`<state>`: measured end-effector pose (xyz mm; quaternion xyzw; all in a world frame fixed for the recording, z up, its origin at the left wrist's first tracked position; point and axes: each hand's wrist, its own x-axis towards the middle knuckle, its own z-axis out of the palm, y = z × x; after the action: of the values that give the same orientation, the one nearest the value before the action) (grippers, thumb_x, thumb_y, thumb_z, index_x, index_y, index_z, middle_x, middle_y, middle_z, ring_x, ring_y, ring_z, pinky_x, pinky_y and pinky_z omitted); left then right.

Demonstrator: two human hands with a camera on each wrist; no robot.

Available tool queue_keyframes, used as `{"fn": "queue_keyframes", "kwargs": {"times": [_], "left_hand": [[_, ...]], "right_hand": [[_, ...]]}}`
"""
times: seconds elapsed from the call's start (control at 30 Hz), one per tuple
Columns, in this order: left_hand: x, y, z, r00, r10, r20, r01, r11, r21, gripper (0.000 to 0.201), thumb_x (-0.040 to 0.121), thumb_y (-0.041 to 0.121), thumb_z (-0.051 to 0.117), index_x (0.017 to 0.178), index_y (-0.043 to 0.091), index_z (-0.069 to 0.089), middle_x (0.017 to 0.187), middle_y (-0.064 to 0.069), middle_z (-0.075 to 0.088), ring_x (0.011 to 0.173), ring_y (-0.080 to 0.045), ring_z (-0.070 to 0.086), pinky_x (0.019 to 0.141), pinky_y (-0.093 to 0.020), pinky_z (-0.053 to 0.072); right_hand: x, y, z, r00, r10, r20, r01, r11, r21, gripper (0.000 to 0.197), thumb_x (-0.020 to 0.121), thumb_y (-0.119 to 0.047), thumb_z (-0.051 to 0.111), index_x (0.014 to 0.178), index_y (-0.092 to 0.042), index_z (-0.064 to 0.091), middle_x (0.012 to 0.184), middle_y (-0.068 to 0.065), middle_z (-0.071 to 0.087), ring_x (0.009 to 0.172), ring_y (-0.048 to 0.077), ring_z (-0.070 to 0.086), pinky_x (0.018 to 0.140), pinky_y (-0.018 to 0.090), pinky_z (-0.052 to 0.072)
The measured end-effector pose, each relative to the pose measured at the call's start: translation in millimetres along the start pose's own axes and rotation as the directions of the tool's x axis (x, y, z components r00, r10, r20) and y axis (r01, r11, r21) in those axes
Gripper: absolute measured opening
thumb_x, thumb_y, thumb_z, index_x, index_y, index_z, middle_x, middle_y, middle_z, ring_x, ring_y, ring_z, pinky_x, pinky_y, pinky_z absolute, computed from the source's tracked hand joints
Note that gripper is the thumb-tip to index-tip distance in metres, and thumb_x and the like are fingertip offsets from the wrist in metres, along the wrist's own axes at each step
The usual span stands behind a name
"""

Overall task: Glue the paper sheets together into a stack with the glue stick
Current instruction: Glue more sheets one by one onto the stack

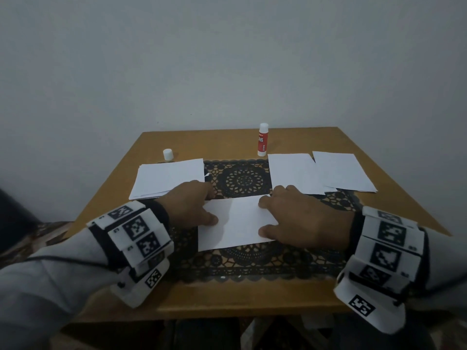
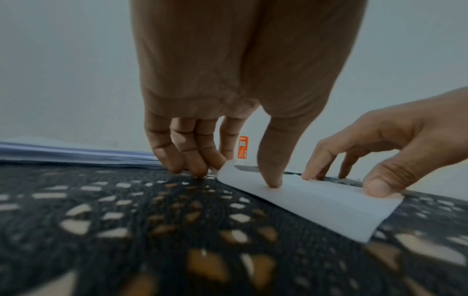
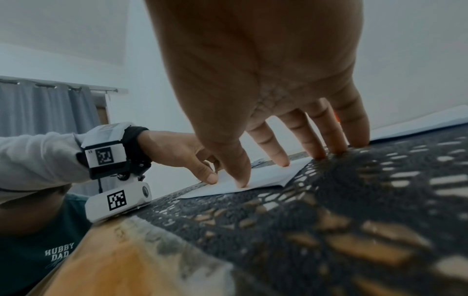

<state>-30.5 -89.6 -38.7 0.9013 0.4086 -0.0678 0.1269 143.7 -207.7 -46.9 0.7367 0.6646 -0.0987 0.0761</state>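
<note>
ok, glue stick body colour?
Red-orange body with white lettering, white ends; head view shows it best.

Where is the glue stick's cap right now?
In the head view the cap stands on the table's far left, just behind the left paper pile, well apart from the uncapped glue stick at far centre.

Light grey long sleeves (image 1: 45, 271) on both arms. White wrist bands (image 1: 137, 231) over black straps, covered in black-and-white square markers. White camera pod (image 3: 117, 202) slung under the left wrist, thin black cable trailing. Dark green printed shirt (image 3: 43, 250).
</note>
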Motion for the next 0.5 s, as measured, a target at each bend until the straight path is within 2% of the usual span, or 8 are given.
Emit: {"fn": "queue_keyframes", "kwargs": {"times": [0.1, 0.2, 0.27, 0.33, 0.4, 0.43, 0.5], "left_hand": [[2, -5, -2, 0.999, -0.031, -0.009, 0.030, 0.998, -0.055, 0.033, 0.085, 0.030, 0.068, 0.113, 0.015, 0.056, 0.100, 0.002, 0.053, 0.095, -0.017, 0.052, 0.077, -0.026, 0.042], [4, -10, -2, 0.998, -0.047, -0.032, 0.043, 0.993, -0.110, 0.015, 0.088, 0.021, 0.065, 0.101, 0.014, 0.063, 0.098, 0.000, 0.059, 0.089, -0.015, 0.053, 0.066, -0.020, 0.040], [2, -12, -4, 0.997, -0.029, -0.073, 0.018, 0.989, -0.145, 0.006, 0.090, 0.019, 0.061, 0.095, 0.016, 0.061, 0.093, 0.002, 0.057, 0.085, -0.014, 0.051, 0.061, -0.017, 0.036], [-3, -14, -12, 0.990, -0.007, -0.140, -0.020, 0.981, -0.195, 0.002, 0.091, 0.018, 0.059, 0.089, 0.017, 0.059, 0.086, 0.006, 0.055, 0.080, -0.012, 0.050, 0.060, -0.017, 0.034], [-8, -19, -24, 0.984, -0.013, -0.180, -0.035, 0.965, -0.259, 0.010, 0.090, 0.017, 0.061, 0.082, 0.020, 0.056, 0.077, 0.009, 0.054, 0.072, -0.008, 0.050, 0.059, -0.020, 0.035], [-9, -23, -31, 0.981, -0.021, -0.194, -0.036, 0.958, -0.285, 0.014, 0.089, 0.016, 0.062, 0.078, 0.022, 0.056, 0.073, 0.009, 0.054, 0.068, -0.008, 0.051, 0.060, -0.023, 0.039], [-10, -35, -42, 0.972, -0.046, -0.232, -0.042, 0.931, -0.362, 0.016, 0.087, 0.013, 0.065, 0.075, 0.021, 0.058, 0.071, 0.003, 0.059, 0.067, -0.014, 0.055, 0.068, -0.035, 0.052]], "right_hand": [[1, 2, 0, 1.000, 0.003, -0.011, -0.003, 1.000, 0.017, 0.058, 0.089, -0.056, 0.053, 0.135, -0.022, 0.043, 0.134, 0.006, 0.043, 0.123, 0.023, 0.040, 0.099, 0.039, 0.044], [3, 3, 1, 0.999, -0.001, -0.037, 0.002, 1.000, 0.025, 0.057, 0.089, -0.055, 0.055, 0.133, -0.021, 0.044, 0.130, 0.006, 0.046, 0.119, 0.022, 0.042, 0.096, 0.038, 0.045], [4, 6, 1, 0.998, 0.004, -0.066, 0.001, 0.997, 0.071, 0.057, 0.089, -0.054, 0.055, 0.133, -0.018, 0.043, 0.127, 0.005, 0.048, 0.111, 0.019, 0.044, 0.090, 0.035, 0.045], [7, 9, -2, 0.994, 0.035, -0.107, -0.014, 0.982, 0.189, 0.054, 0.090, -0.051, 0.056, 0.130, -0.016, 0.043, 0.121, 0.003, 0.053, 0.101, 0.015, 0.048, 0.082, 0.031, 0.045], [12, 11, -9, 0.984, 0.073, -0.164, -0.014, 0.941, 0.338, 0.042, 0.091, -0.044, 0.059, 0.118, -0.013, 0.052, 0.109, 0.002, 0.060, 0.092, 0.015, 0.056, 0.075, 0.030, 0.047], [15, 11, -14, 0.977, 0.088, -0.197, 0.000, 0.914, 0.406, 0.033, 0.091, -0.039, 0.060, 0.107, -0.009, 0.057, 0.101, 0.003, 0.062, 0.086, 0.016, 0.059, 0.072, 0.030, 0.047], [23, 7, -22, 0.973, 0.103, -0.207, 0.044, 0.797, 0.602, 0.025, 0.092, -0.026, 0.062, 0.084, -0.003, 0.058, 0.088, 0.009, 0.066, 0.076, 0.020, 0.065, 0.069, 0.035, 0.051]]}}
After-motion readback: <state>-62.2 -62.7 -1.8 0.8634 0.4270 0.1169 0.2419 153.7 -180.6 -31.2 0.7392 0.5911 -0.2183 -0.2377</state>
